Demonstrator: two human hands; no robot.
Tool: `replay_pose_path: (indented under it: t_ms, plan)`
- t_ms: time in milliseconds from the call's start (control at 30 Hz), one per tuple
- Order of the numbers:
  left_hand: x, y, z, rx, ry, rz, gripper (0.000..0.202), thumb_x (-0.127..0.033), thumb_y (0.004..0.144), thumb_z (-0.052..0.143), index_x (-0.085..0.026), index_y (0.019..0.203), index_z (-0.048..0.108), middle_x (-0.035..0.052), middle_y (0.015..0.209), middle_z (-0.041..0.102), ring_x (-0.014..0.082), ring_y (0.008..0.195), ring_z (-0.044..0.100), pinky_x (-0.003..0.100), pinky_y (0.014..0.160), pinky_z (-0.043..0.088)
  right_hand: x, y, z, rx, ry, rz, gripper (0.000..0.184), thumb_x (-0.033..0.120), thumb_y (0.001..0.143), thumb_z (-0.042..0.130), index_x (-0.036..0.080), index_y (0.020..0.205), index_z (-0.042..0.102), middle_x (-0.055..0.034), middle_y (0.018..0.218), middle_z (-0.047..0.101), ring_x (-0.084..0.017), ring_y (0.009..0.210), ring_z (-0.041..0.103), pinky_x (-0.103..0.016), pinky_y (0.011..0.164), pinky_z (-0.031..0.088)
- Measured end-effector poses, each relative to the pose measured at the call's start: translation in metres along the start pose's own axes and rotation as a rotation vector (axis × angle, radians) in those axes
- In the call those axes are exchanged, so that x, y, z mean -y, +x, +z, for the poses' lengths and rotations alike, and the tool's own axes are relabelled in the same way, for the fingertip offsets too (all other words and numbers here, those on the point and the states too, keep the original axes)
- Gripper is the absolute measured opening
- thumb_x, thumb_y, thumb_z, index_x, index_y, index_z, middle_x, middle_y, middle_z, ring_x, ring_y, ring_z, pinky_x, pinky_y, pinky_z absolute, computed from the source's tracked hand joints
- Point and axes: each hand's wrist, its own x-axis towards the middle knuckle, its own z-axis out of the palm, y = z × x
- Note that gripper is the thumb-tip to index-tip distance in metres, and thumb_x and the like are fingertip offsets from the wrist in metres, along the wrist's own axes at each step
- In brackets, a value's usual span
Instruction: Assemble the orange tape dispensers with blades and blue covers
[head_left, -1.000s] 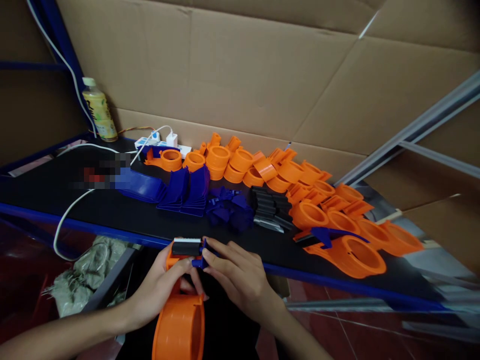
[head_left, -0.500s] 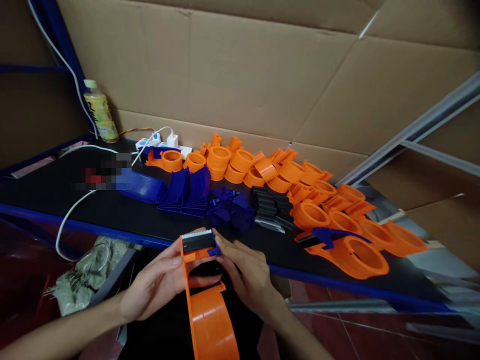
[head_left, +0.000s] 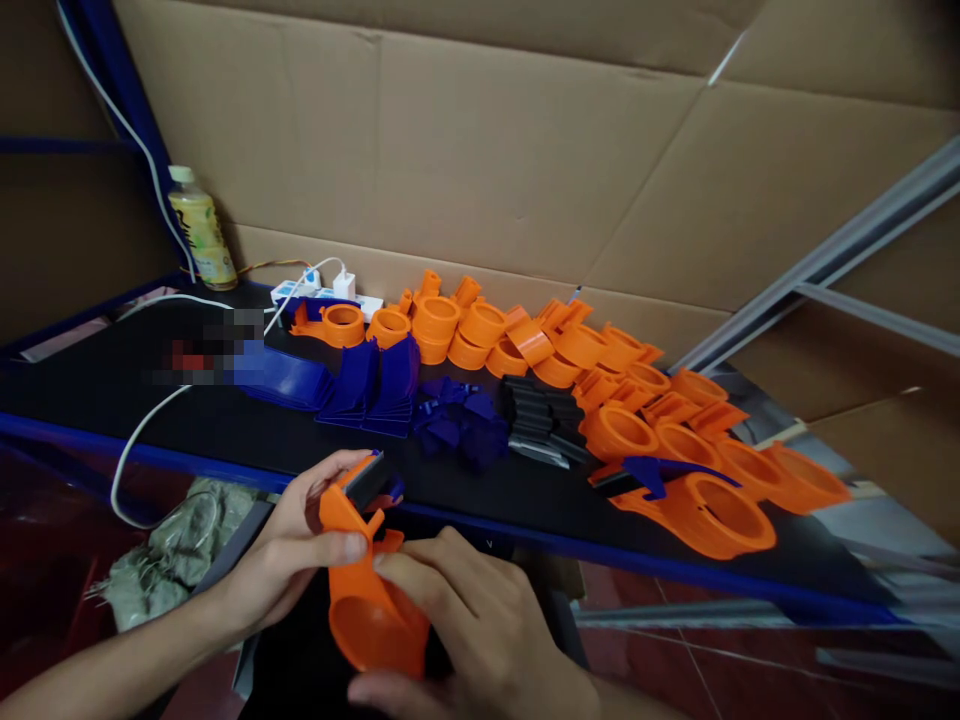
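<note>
An orange packing-tape dispenser point(head_left: 351, 578) is held close to me, over the bench's front edge. My left hand point(head_left: 289, 550) grips it just below the cutter end, the thumb pressed on its side. My right hand point(head_left: 480, 610) curls around the ring end, with its fingers at the frame and the thumb below. At the top of the dispenser sit a black blade piece point(head_left: 367, 482) and a small blue part point(head_left: 394, 487). Nearest on the bench is another orange dispenser point(head_left: 724, 515) with a long blue piece on it.
Many orange dispenser bodies point(head_left: 484, 322) line the back and right of the black bench point(head_left: 247, 440). Blue plates point(head_left: 394, 385), small blue parts point(head_left: 459, 425) and black blade pieces point(head_left: 544, 420) lie in front. A drink bottle point(head_left: 202, 235) and a power strip point(head_left: 367, 305) stand behind.
The dispenser has turned in my hands, now showing its outer side and ring opening. My right hand has moved down from the cutter end to the ring.
</note>
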Motion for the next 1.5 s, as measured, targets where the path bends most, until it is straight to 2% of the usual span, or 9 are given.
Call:
replay_pose_path:
  t_ms: [167, 267, 400, 500, 600, 767, 933, 1267, 1500]
  plan:
    - [0.0, 0.002, 0.005, 0.077, -0.102, 0.11, 0.061, -0.03, 0.077, 0.082, -0.028, 0.133, 0.059, 0.012, 0.136, 0.066, 0.0368, 0.131, 0.056, 0.049, 0.109, 0.044, -0.01, 0.011, 0.008, 0.026, 0.004, 0.031, 0.015, 0.024, 0.097, 0.06, 0.015, 0.107, 0.066, -0.0061, 0.091, 0.075, -0.016, 0.075, 0.065, -0.028, 0.066, 0.049]
    - [-0.005, 0.004, 0.005, 0.206, -0.294, 0.084, 0.068, -0.057, 0.083, 0.069, -0.023, 0.14, 0.057, 0.0142, 0.154, 0.05, 0.0412, 0.144, 0.04, 0.056, 0.117, 0.034, -0.018, 0.023, 0.006, 0.015, 0.289, 0.194, 0.014, 0.03, 0.096, 0.063, 0.017, 0.097, 0.068, -0.0024, 0.086, 0.074, -0.012, 0.07, 0.063, -0.023, 0.064, 0.048]
    - [-0.012, 0.007, 0.0, 0.257, -0.523, -0.123, 0.072, -0.068, 0.097, 0.029, -0.019, 0.14, 0.059, 0.016, 0.146, 0.059, 0.0373, 0.138, 0.05, 0.056, 0.116, 0.034, -0.029, 0.045, -0.006, 0.213, 0.57, 0.346, 0.03, 0.042, 0.099, 0.057, 0.016, 0.089, 0.07, 0.0015, 0.078, 0.07, -0.009, 0.063, 0.06, -0.02, 0.056, 0.044]
    - [-0.016, 0.011, -0.002, 0.204, -0.58, -0.073, 0.072, -0.07, 0.095, 0.034, -0.018, 0.137, 0.061, 0.0156, 0.13, 0.07, 0.0313, 0.121, 0.065, 0.053, 0.114, 0.04, -0.046, 0.069, -0.019, 0.221, 0.427, 0.335, 0.041, 0.044, 0.102, 0.048, 0.017, 0.081, 0.07, 0.0019, 0.071, 0.069, -0.01, 0.062, 0.062, -0.021, 0.059, 0.044]
    - [-0.015, 0.015, -0.001, 0.145, -0.569, -0.009, 0.068, -0.068, 0.089, 0.053, -0.026, 0.143, 0.054, 0.0103, 0.116, 0.075, 0.0263, 0.105, 0.071, 0.054, 0.107, 0.047, -0.074, 0.101, -0.026, 0.062, 0.071, 0.391, 0.039, 0.048, 0.1, 0.05, 0.019, 0.081, 0.068, -0.0011, 0.072, 0.069, -0.014, 0.065, 0.064, -0.026, 0.064, 0.046]
    - [-0.006, 0.014, -0.004, 0.197, -0.457, -0.136, 0.069, -0.066, 0.08, 0.068, -0.02, 0.132, 0.062, 0.0118, 0.117, 0.071, 0.0243, 0.095, 0.07, 0.038, 0.084, 0.058, -0.119, 0.147, -0.005, 0.099, -0.305, 0.46, 0.034, 0.042, 0.093, 0.062, 0.017, 0.115, 0.061, -0.0093, 0.094, 0.07, -0.024, 0.084, 0.066, -0.035, 0.074, 0.048]
    - [0.0, 0.01, -0.003, 0.171, -0.378, -0.162, 0.062, -0.063, 0.091, 0.056, -0.014, 0.127, 0.065, 0.0158, 0.118, 0.07, 0.0272, 0.102, 0.069, 0.039, 0.091, 0.055, -0.138, 0.159, 0.014, 0.179, -0.367, 0.49, 0.035, 0.027, 0.088, 0.061, 0.014, 0.12, 0.055, -0.0128, 0.1, 0.069, -0.027, 0.088, 0.065, -0.038, 0.076, 0.048]
    - [-0.015, 0.011, 0.012, 0.044, -0.521, -0.111, 0.047, -0.047, 0.095, 0.05, -0.02, 0.132, 0.061, 0.0111, 0.111, 0.072, 0.0276, 0.099, 0.069, 0.057, 0.103, 0.048, -0.098, 0.159, -0.01, -0.1, -0.472, 0.222, 0.036, 0.013, 0.095, 0.045, 0.008, 0.13, 0.054, -0.0166, 0.11, 0.066, -0.027, 0.098, 0.064, -0.038, 0.082, 0.05]
    - [-0.011, 0.005, 0.017, -0.111, -0.414, 0.061, 0.044, -0.033, 0.095, 0.057, -0.028, 0.139, 0.056, 0.0065, 0.122, 0.071, 0.03, 0.119, 0.063, 0.051, 0.11, 0.043, -0.02, 0.093, -0.029, -0.065, -0.511, -0.233, 0.026, 0.014, 0.102, 0.044, 0.012, 0.113, 0.068, -0.0076, 0.089, 0.063, -0.018, 0.083, 0.06, -0.031, 0.072, 0.051]
